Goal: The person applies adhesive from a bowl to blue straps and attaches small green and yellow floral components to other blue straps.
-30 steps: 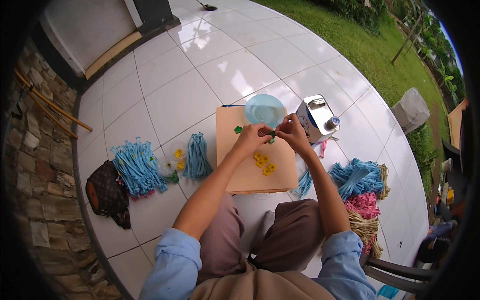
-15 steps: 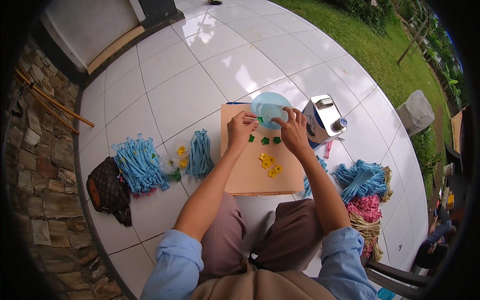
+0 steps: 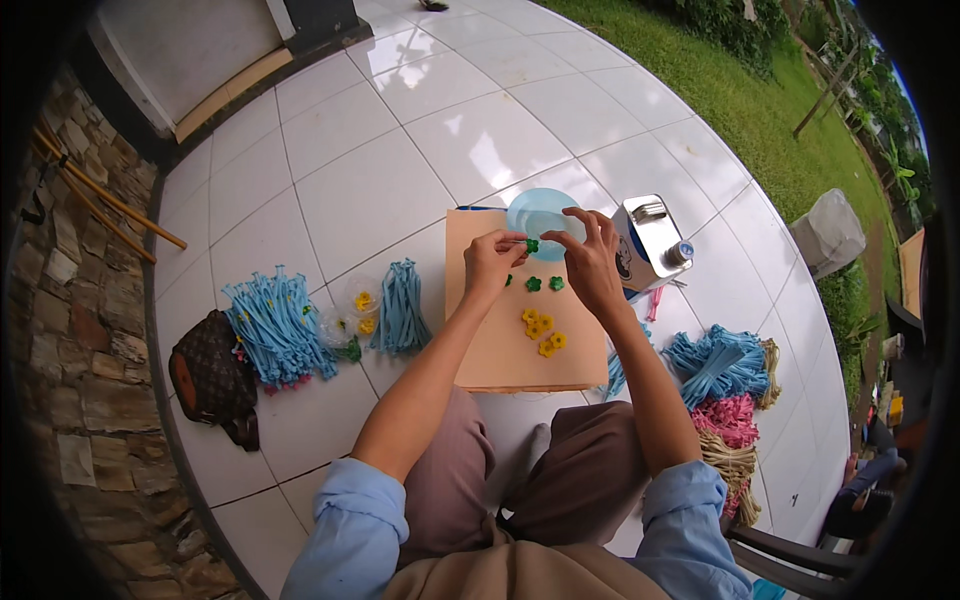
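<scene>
My left hand (image 3: 487, 266) pinches a small green flower-shaped piece (image 3: 532, 245) between thumb and fingertips, just in front of a light blue round plate (image 3: 540, 194). Opposite it, my right hand (image 3: 594, 262) has its fingers apart; one bent finger reaches close to the green piece, and whether it touches I cannot tell. Beneath both hands lies a peach-coloured board (image 3: 490, 350). More green flower pieces (image 3: 534, 284) sit on it in a row, with several yellow flower pieces (image 3: 538, 320) nearer me.
A tin can (image 3: 655, 228) with a cap stands right of the plate. Light blue bundles (image 3: 280, 325), clear cups with yellow pieces (image 3: 362, 300) and a brown bag (image 3: 215, 368) lie to the left. Blue (image 3: 715, 362), pink (image 3: 727, 418) and tan bundles (image 3: 735, 460) lie right, near a dark chair arm (image 3: 790, 560).
The green piece in my left hand has shifted a little right and nearer, off the plate's edge. My right hand's fingers have lifted and spread slightly.
</scene>
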`<action>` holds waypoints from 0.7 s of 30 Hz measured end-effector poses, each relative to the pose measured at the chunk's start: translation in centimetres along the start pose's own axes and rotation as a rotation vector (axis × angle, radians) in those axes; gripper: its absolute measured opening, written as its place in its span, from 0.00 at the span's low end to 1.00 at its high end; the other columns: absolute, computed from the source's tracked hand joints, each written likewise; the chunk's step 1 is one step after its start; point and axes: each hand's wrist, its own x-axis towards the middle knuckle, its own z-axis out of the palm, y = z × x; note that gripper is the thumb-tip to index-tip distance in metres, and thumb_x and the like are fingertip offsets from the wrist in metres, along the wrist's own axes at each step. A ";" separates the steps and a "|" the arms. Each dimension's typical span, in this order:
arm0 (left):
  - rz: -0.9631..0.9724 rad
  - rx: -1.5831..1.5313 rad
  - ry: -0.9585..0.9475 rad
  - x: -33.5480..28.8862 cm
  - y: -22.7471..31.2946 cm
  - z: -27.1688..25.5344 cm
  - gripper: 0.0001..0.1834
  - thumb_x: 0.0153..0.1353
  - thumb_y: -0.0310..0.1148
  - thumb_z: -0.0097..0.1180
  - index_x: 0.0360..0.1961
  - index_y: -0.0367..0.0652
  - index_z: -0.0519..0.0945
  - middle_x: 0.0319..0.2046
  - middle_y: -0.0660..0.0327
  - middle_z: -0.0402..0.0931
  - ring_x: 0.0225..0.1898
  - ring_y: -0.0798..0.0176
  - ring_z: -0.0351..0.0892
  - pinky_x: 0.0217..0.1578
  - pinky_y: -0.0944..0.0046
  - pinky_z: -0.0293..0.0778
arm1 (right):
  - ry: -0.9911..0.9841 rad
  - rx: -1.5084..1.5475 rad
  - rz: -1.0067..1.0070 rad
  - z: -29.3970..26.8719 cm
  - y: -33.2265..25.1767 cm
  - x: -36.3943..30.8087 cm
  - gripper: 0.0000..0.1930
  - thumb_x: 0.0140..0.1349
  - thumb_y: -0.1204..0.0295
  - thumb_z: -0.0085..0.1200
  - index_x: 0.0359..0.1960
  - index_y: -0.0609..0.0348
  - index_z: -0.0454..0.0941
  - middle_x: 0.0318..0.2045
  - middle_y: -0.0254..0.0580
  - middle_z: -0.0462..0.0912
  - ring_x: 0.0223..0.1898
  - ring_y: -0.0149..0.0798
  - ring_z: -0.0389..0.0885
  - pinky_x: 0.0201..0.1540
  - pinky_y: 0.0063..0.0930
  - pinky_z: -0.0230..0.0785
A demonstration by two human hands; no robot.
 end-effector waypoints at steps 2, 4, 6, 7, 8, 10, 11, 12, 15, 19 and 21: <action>-0.006 -0.023 -0.008 -0.1 0.2 0.3 0.09 0.56 0.20 0.53 0.39 0.32 0.79 0.31 0.56 0.80 0.32 0.66 0.81 0.34 0.73 0.80 | -0.002 0.010 -0.056 -0.2 -0.2 0.0 0.21 0.44 0.83 0.51 0.38 0.41 0.79 0.52 0.37 0.67 0.56 0.49 0.60 0.57 0.48 0.53; -0.018 -0.052 -0.016 -0.3 0.4 0.4 0.10 0.56 0.19 0.53 0.40 0.31 0.78 0.32 0.54 0.79 0.32 0.65 0.81 0.35 0.72 0.80 | 0.003 0.008 -0.089 -0.3 -0.3 -0.1 0.18 0.44 0.82 0.52 0.36 0.42 0.80 0.52 0.36 0.67 0.55 0.49 0.60 0.58 0.48 0.52; -0.024 -0.066 -0.018 -0.3 0.6 0.4 0.10 0.56 0.19 0.53 0.40 0.31 0.78 0.33 0.54 0.79 0.33 0.65 0.81 0.36 0.72 0.81 | 0.001 -0.009 -0.115 -0.2 -0.2 -0.1 0.17 0.44 0.81 0.52 0.35 0.43 0.81 0.52 0.36 0.67 0.56 0.49 0.60 0.58 0.48 0.51; -0.031 -0.079 -0.022 -0.3 0.6 0.4 0.10 0.56 0.18 0.53 0.40 0.31 0.78 0.33 0.54 0.79 0.33 0.65 0.81 0.36 0.72 0.81 | 0.000 -0.026 -0.139 -0.1 -0.2 -0.1 0.16 0.44 0.80 0.53 0.34 0.44 0.81 0.52 0.37 0.67 0.56 0.49 0.60 0.59 0.47 0.51; -0.030 -0.079 -0.021 -0.3 0.6 0.4 0.10 0.56 0.18 0.53 0.40 0.31 0.78 0.33 0.54 0.79 0.33 0.65 0.81 0.36 0.72 0.81 | 0.000 -0.026 -0.140 -0.1 -0.3 -0.1 0.16 0.44 0.80 0.53 0.34 0.44 0.81 0.52 0.37 0.67 0.56 0.49 0.60 0.59 0.47 0.51; -0.043 -0.090 -0.022 -0.3 0.6 0.4 0.10 0.56 0.18 0.52 0.40 0.31 0.78 0.33 0.54 0.79 0.33 0.65 0.81 0.36 0.72 0.81 | -0.011 -0.046 -0.166 -0.1 -0.3 -0.1 0.15 0.45 0.79 0.53 0.34 0.45 0.82 0.52 0.37 0.67 0.56 0.47 0.60 0.59 0.47 0.49; -0.042 -0.090 -0.022 -0.3 0.6 0.4 0.10 0.56 0.18 0.52 0.40 0.31 0.78 0.33 0.54 0.79 0.33 0.65 0.81 0.36 0.72 0.81 | -0.011 -0.046 -0.166 -0.1 -0.3 -0.1 0.15 0.45 0.79 0.53 0.34 0.45 0.82 0.52 0.37 0.67 0.56 0.47 0.60 0.59 0.47 0.49; -0.042 -0.099 -0.025 -0.3 0.6 0.4 0.10 0.56 0.18 0.52 0.40 0.31 0.78 0.33 0.54 0.79 0.33 0.65 0.81 0.36 0.72 0.81 | -0.011 -0.055 -0.175 -0.2 -0.3 0.0 0.15 0.45 0.78 0.54 0.34 0.46 0.82 0.52 0.36 0.67 0.56 0.46 0.60 0.60 0.47 0.49; -0.030 -0.134 -0.014 -0.3 0.3 0.3 0.10 0.55 0.18 0.53 0.39 0.31 0.79 0.31 0.55 0.80 0.31 0.66 0.81 0.35 0.72 0.81 | -0.012 -0.068 -0.185 -0.1 -0.4 0.0 0.15 0.44 0.78 0.54 0.34 0.45 0.82 0.52 0.36 0.68 0.56 0.46 0.60 0.60 0.46 0.48; -0.057 -0.137 -0.031 -0.3 0.3 0.3 0.10 0.56 0.18 0.52 0.40 0.31 0.78 0.33 0.53 0.79 0.33 0.65 0.81 0.37 0.72 0.81 | -0.021 -0.076 -0.196 -0.2 -0.2 -0.1 0.14 0.45 0.78 0.54 0.34 0.47 0.81 0.51 0.36 0.68 0.55 0.46 0.61 0.60 0.46 0.50; -0.056 -0.107 -0.021 -0.3 0.4 0.4 0.10 0.55 0.18 0.53 0.39 0.32 0.78 0.32 0.54 0.79 0.32 0.66 0.81 0.35 0.72 0.80 | -0.013 -0.068 -0.168 -0.7 0.1 -0.1 0.14 0.45 0.79 0.53 0.34 0.47 0.80 0.51 0.36 0.68 0.55 0.47 0.61 0.59 0.46 0.51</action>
